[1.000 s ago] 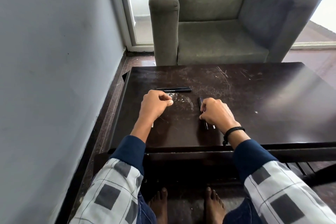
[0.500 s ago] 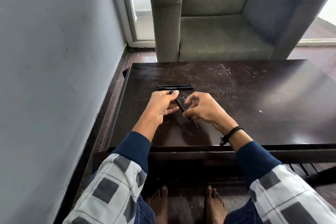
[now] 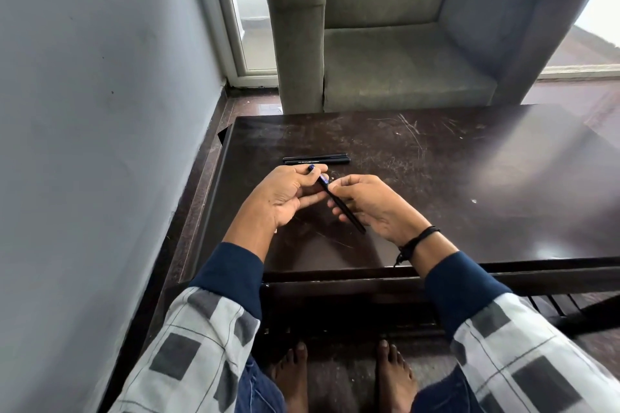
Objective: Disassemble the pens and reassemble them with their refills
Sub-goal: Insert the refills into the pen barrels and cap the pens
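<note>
Our left hand (image 3: 285, 198) and right hand (image 3: 372, 208) both grip one black pen (image 3: 342, 208), held just nearer us than the spare pens (image 3: 315, 159).
If our left pinch at its end slips, we judge small parts may drop and roll away.

One pen (image 3: 337, 199) in two hands (image 3: 285, 198) (image 3: 375, 208), two pens (image 3: 315, 159) on one table (image 3: 436, 178), one armchair (image 3: 385, 60), two bare feet (image 3: 292, 375).

We see one black pen (image 3: 352, 218) held slanted between the left hand (image 3: 285, 198) and right hand (image 3: 375, 208); two black pens (image 3: 315, 159) lie side by side, touching, just beyond.
</note>
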`<state>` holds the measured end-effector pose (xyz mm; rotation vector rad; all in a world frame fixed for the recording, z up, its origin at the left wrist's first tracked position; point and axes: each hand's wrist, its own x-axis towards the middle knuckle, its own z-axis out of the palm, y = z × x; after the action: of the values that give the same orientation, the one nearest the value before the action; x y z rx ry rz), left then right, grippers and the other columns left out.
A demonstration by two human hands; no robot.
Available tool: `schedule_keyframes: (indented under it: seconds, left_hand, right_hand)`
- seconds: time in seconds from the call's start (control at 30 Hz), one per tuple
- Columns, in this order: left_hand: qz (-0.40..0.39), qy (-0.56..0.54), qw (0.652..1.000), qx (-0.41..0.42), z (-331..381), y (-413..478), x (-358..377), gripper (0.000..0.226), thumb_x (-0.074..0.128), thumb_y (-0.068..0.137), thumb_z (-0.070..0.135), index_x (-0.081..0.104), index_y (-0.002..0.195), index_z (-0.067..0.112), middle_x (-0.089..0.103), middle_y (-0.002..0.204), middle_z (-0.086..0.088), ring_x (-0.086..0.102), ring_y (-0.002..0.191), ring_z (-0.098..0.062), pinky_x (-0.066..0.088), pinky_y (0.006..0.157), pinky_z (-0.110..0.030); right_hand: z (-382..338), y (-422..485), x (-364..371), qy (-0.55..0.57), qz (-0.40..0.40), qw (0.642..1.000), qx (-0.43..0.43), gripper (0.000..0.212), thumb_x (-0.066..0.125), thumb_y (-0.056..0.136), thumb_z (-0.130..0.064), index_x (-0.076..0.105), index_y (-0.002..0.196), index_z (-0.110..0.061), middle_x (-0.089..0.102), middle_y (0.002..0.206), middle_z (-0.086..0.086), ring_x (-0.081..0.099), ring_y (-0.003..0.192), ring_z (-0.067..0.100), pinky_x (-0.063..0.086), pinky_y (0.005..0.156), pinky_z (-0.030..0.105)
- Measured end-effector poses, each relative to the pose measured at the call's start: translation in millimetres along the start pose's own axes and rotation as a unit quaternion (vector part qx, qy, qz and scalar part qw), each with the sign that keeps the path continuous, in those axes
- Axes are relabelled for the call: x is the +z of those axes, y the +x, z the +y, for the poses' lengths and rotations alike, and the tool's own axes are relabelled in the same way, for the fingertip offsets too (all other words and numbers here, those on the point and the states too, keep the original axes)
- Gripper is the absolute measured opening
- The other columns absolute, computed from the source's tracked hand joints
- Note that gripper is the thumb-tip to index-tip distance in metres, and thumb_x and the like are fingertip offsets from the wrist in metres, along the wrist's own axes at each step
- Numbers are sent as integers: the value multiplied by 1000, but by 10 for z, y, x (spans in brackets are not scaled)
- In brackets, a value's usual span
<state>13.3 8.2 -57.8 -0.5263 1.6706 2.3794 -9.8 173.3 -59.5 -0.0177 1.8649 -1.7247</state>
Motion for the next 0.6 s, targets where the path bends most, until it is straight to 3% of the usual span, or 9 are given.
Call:
schedule_keyframes:
  seconds: [0.17,0.37,0.53,0.6]
  left_hand:
    - [1,10,1000,-15,5,-3,-14,27,54,98,2,65,123,-2,70,104,-14,68,102,-23,58,92,-37]
    - [14,-2,1000,-3,8,-14,13,27,63,96,17,70,114,-3,73,91,-11,71,87,-20,61,81,-32]
    - [44,-3,999,14,-45,-6,48,19,61,96,6,70,107,-6,73,99,-20,73,90,-26,62,74,-32]
    - [41,-5,999,14,-48,-6,48,16,59,97,5,70,103,-5,73,95,-18,74,85,-24,62,71,-31]
  right_hand:
    - [29,52,9,-38,18,999,-23,12,64,99,-18,66,90,-11,65,69,5,56,53,9,46,48,19]
    - [17,60,44,-115,68,988,-81,17,67,96,-20,59,83,-14,62,66,2,52,50,9,39,45,21]
    - [41,61,103,-210,131,963,-110,23,68,92,-31,59,75,-17,65,64,-1,55,58,15,47,57,34]
    - [30,34,124,-231,147,954,-120,24,68,92,-32,58,76,-17,62,65,-2,54,58,14,45,56,32]
